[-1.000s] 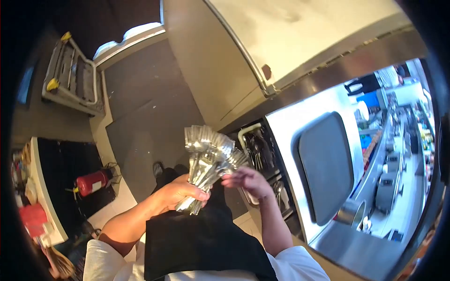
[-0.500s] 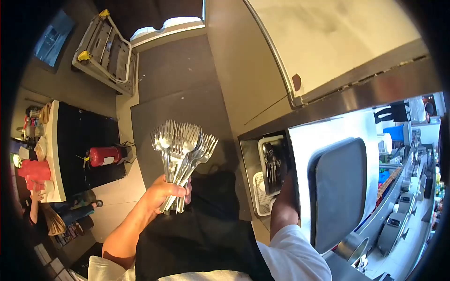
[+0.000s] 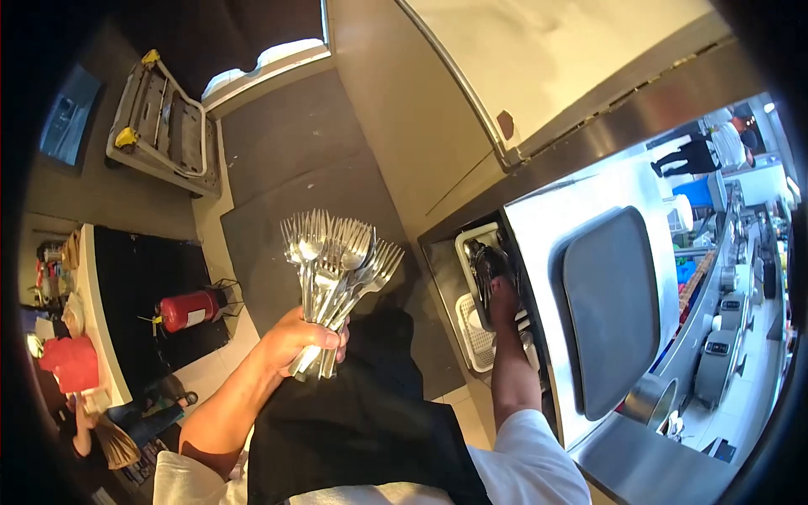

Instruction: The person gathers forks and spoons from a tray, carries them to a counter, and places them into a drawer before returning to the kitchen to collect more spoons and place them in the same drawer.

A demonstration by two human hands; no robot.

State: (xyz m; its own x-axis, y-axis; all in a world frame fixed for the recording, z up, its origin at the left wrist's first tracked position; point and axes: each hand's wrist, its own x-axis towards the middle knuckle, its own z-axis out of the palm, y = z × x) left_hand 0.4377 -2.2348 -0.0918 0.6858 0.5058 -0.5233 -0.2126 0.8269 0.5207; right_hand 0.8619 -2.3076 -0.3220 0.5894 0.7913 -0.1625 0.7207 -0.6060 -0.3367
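Observation:
My left hand (image 3: 313,341) is closed round the handles of a bunch of metal forks (image 3: 332,252), held tines up in front of my dark apron (image 3: 362,429). To the right, my right hand (image 3: 502,296) reaches down into a pale plastic bin (image 3: 480,231) inside an open drawer. Dark, shiny cutlery (image 3: 486,259) lies in that bin under my right fingers. Shadow hides those fingers, so their grip cannot be made out. Beside the bin sits a white perforated basket (image 3: 476,343).
A grey tray (image 3: 613,311) lies on the steel counter (image 3: 539,219) right of the drawer. At left are a fire extinguisher (image 3: 187,311) and a folded platform cart (image 3: 160,126). One person (image 3: 707,151) stands far off at upper right; another person's arm (image 3: 82,425) shows at lower left.
My right hand has moved forward, from beside the counter edge to over the cutlery in the bin. The forks stay in my left hand. The view has shifted slightly.

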